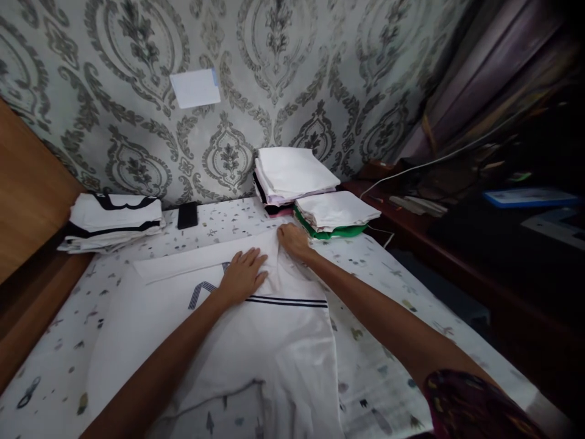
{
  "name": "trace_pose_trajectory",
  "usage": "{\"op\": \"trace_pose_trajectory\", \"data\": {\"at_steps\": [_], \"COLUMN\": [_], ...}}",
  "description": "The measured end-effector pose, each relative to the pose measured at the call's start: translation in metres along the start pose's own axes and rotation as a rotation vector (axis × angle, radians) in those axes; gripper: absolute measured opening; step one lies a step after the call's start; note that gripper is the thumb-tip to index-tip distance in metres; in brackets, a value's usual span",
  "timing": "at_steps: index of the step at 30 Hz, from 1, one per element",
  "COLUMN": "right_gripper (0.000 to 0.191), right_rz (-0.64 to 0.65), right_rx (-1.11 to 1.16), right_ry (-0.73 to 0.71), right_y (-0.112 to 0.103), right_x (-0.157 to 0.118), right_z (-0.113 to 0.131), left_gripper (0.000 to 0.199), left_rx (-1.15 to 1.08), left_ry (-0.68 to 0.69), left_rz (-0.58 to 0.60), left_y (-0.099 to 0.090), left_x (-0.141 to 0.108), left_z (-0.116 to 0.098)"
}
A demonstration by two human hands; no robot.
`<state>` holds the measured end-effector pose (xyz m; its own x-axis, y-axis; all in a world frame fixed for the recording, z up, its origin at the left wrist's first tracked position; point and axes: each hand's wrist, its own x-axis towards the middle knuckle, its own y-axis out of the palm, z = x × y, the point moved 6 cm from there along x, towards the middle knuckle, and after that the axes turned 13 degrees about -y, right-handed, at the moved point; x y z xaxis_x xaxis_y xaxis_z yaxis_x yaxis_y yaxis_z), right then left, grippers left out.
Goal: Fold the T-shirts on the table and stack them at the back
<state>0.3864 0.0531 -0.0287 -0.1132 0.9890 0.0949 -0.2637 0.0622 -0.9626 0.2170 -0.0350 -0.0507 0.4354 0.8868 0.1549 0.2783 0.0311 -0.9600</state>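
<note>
A white shirt (292, 338) with dark navy stripes lies spread over the bed, its far edge folded over into a band. My left hand (243, 277) rests palm down on the shirt, fingers stretched out, partly covering a striped pattern. Farther to the right, my right hand (294, 242) has its fingers curled closed at the corner of the folded band and appears to pinch the fabric there. Its fingertips are partly hidden. Just beyond it sits a low stack of folded clothes (338, 210), white on top with green beneath.
A taller stack of folded clothes (297, 171) stands against the patterned wall (228, 91). Folded white and black clothes (116, 213) lie at the far left, beside a black phone (187, 215). A white cable (439, 160) crosses above the dark red desk (402, 225) on the right.
</note>
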Motion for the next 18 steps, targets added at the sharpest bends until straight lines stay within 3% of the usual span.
{"op": "trace_pose_trajectory", "data": {"at_steps": [2,5,8,11,13,16,18], "right_gripper": [0.043,0.043,0.054,0.065,0.068,0.071,0.069], "right_rz": [-0.075,-0.201,-0.12,0.021,0.049,0.051,0.062], "right_rx": [-0.023,-0.036,-0.041,-0.068,-0.071,-0.063,-0.048], "right_ry": [-0.018,-0.25,-0.494,-0.499,-0.481,-0.488,-0.486], "right_y": [-0.004,-0.005,0.015,0.042,0.052,0.055,0.052], "right_x": [0.001,-0.001,-0.009,-0.015,-0.017,-0.015,-0.015], "right_z": [0.005,0.03,0.053,0.053,0.048,0.045,0.046], "left_gripper": [0.049,0.05,0.052,0.055,0.057,0.062,0.064], "left_rx": [-0.094,-0.304,-0.304,-0.093,0.017,0.117,0.163], "left_ry": [0.0,-0.046,-0.168,-0.318,-0.438,-0.629,-0.723], "left_rz": [0.024,0.019,-0.006,0.045,0.063,0.059,0.047], "left_y": [-0.005,-0.018,-0.029,-0.033,-0.039,-0.056,-0.068], "left_x": [0.0,0.002,0.002,-0.015,-0.039,-0.083,-0.109], "left_z": [0.0,0.008,0.036,0.087,0.13,0.191,0.22]}}
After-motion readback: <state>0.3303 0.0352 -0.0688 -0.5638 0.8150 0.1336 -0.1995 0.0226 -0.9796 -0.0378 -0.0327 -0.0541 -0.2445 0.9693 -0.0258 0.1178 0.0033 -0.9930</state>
